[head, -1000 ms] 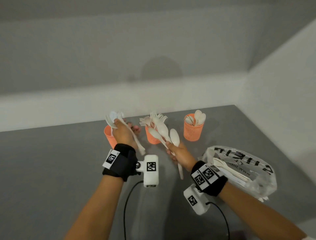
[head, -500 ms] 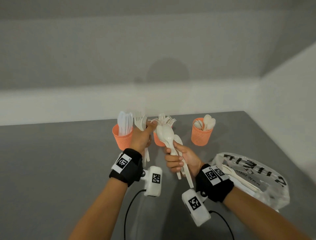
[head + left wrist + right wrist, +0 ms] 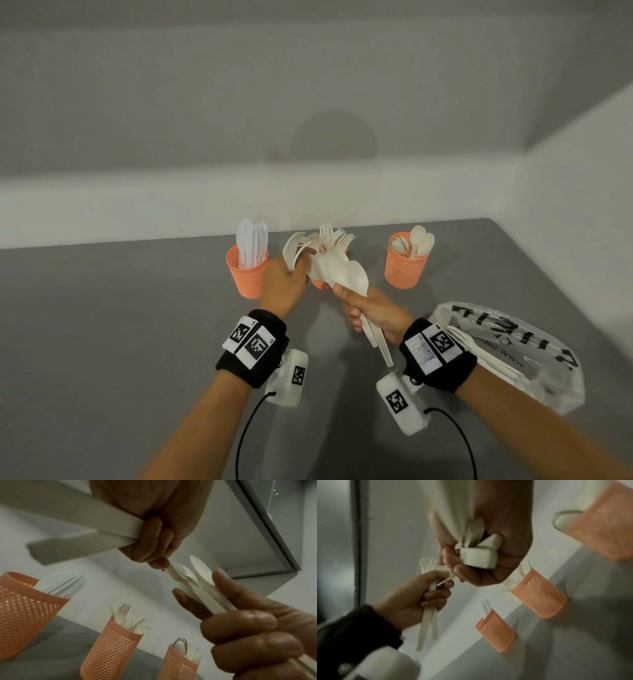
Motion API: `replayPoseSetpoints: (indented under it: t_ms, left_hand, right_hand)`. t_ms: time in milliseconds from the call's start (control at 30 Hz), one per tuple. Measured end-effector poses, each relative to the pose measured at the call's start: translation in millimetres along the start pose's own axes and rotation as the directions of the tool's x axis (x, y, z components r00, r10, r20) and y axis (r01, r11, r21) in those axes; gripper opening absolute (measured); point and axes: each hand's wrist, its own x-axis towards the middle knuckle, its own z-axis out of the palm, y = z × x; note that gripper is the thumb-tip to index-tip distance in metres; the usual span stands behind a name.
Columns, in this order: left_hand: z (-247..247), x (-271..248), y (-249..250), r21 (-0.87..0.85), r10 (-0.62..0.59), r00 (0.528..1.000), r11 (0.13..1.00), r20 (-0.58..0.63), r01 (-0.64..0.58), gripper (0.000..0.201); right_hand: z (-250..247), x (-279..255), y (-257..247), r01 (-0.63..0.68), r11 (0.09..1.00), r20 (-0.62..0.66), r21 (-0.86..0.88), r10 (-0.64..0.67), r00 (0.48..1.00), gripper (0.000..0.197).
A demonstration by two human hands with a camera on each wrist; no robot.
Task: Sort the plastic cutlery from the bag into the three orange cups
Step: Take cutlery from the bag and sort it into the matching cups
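I see my right hand [image 3: 371,315] clamping a light, slick spoon bundle [image 3: 342,274] by its stiff handles before the middle cup [image 3: 109,647], left hand [image 3: 284,284] pinching forks [image 3: 428,566] beside it.

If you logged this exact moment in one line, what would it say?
left hand: holds forks | right hand: grips spoon bundle | cups: knives left, forks middle, spoons right | bag: cutlery remains

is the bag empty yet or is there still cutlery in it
Not empty. White cutlery handles still show through the clear plastic bag lying on the table by the right forearm; how many pieces, cannot tell.
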Motion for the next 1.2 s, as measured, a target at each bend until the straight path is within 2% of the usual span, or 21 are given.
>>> replayPoseSetpoints:
  t_ms: [67, 133, 200, 267, 433, 500, 567, 633, 700, 767, 833, 867, 933, 1033, 1067, 1133, 1200]
  left_hand:
    - [0.1, -3.6, 3.2, -0.042, -0.031, 0.997, 0.999, 0.066, 0.034, 0.025]
    - [0.7, -6.2, 7.0, -0.051, -0.033, 0.986, 0.998, 0.165, 0.042, 0.017]
    - [3.8, -6.7, 6.5, -0.081, -0.048, 0.966, 0.994, 0.254, 0.071, 0.025]
    - [8.2, -7.6, 6.5, -0.103, -0.058, 0.962, 0.991, 0.268, 0.088, 0.032]
    - [15.3, -11.6, 12.2, -0.140, -0.008, 0.967, 0.989, 0.255, 0.045, 0.008]
    - [17.7, -12.3, 14.4, -0.107, 0.004, 0.963, 0.994, 0.270, 0.025, 0.012]
    - [19.7, -13.1, 18.4, -0.077, 0.001, 0.952, 0.997, 0.306, 0.024, 0.008]
    - [23.3, -11.8, 20.8, -0.073, 0.012, 0.950, 0.997, 0.313, 0.012, 0.026]
    - [28.2, -11.5, 25.4, -0.108, -0.013, 0.956, 0.993, 0.294, 0.046, 0.037]
    - [33.5, -12.2, 29.3, -0.158, -0.049, 0.960, 0.983, 0.276, 0.096, 0.030]
    - [38.2, -13.1, 31.3, -0.160, -0.046, 0.971, 0.983, 0.234, 0.085, 0.025]
    - [40.4, -12.5, 30.7, -0.151, -0.034, 0.977, 0.986, 0.208, 0.066, 0.024]
    - [45.7, -9.3, 27.3, -0.156, -0.020, 0.990, 0.987, 0.139, 0.042, 0.024]
    - [56.7, -7.1, 27.8, -0.198, -0.039, 0.997, 0.979, 0.071, 0.052, 0.031]
    - [60.9, -6.0, 28.0, -0.203, -0.055, 0.996, 0.977, 0.070, 0.068, 0.033]
    - [67.3, -3.6, 31.9, -0.237, -0.085, 0.991, 0.966, 0.103, 0.107, 0.025]
    - [72.0, -2.1, 36.9, -0.286, -0.100, 0.986, 0.949, 0.137, 0.136, 0.014]
  right_hand:
    - [1.6, 1.0, 2.2, 0.029, 0.990, -0.040, -0.137, -0.035, 0.999, 0.028]
    - [1.8, 4.3, 5.7, 0.051, 0.981, -0.072, -0.186, -0.065, 0.995, 0.032]
    - [1.8, 6.2, 7.6, 0.090, 0.972, -0.087, -0.218, -0.111, 0.990, 0.024]
    - [0.5, 6.9, 7.9, 0.135, 0.958, -0.086, -0.253, -0.161, 0.983, 0.016]
    - [-4.5, 6.3, 5.1, 0.230, 0.914, -0.158, -0.335, -0.295, 0.942, 0.008]
    - [-5.2, 5.8, 3.1, 0.244, 0.897, -0.163, -0.369, -0.321, 0.933, 0.010]
    - [-5.7, 7.1, 2.2, 0.239, 0.891, -0.135, -0.387, -0.311, 0.941, 0.008]
    - [-5.1, 6.8, -0.9, 0.243, 0.889, -0.048, -0.389, -0.283, 0.958, 0.006]
    - [-3.6, 5.7, -4.8, 0.226, 0.899, 0.042, -0.375, -0.227, 0.973, 0.016]
    - [-2.6, 1.2, -12.5, 0.186, 0.917, 0.103, -0.353, -0.159, 0.982, 0.020]
    - [-3.5, -1.0, -17.5, 0.162, 0.937, 0.117, -0.308, -0.131, 0.984, 0.020]
    - [-4.7, -0.5, -19.0, 0.167, 0.950, 0.084, -0.263, -0.150, 0.985, 0.020]
    - [-8.6, 4.7, -19.6, 0.205, 0.965, -0.062, -0.161, -0.217, 0.974, 0.026]
    - [-10.4, 16.0, -16.1, 0.235, 0.954, -0.220, -0.185, -0.273, 0.936, 0.038]
    - [-9.7, 19.8, -13.3, 0.244, 0.951, -0.244, -0.190, -0.286, 0.927, 0.040]
    - [-8.9, 22.4, -11.2, 0.240, 0.952, -0.319, -0.189, -0.291, 0.902, 0.040]
    - [-13.4, 22.8, -13.7, 0.270, 0.937, -0.388, -0.220, -0.338, 0.857, 0.030]
